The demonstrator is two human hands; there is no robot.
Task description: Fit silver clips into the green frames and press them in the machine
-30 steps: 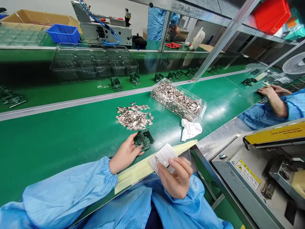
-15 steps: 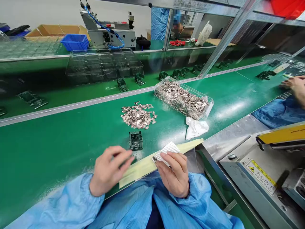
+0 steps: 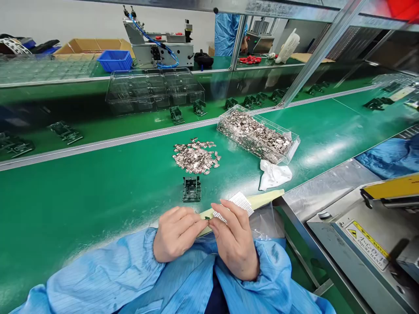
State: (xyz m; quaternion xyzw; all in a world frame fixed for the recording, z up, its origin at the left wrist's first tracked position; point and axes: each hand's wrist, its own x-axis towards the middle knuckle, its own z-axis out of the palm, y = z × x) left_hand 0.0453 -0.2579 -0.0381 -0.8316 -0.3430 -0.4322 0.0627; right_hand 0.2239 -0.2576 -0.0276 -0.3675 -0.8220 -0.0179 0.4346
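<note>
My left hand and my right hand meet at the fingertips near the table's front edge. Between their pinched fingers is a small dark part, mostly hidden. A white sheet with printed rows lies beside and partly behind my right fingers, over a pale yellow strip. Just beyond my hands a dark green frame-shaped part rests on the green surface. Behind it is a loose pile of small silvery metal pieces.
A clear box full of metal pieces stands right of the pile, with a crumpled white bag in front. Several dark green parts sit on the belt behind the rail. A grey machine stands at the right.
My left hand has moved right to meet my right hand, and its fingers have closed at the small part. The view has shifted slightly, moving the background rightward.
</note>
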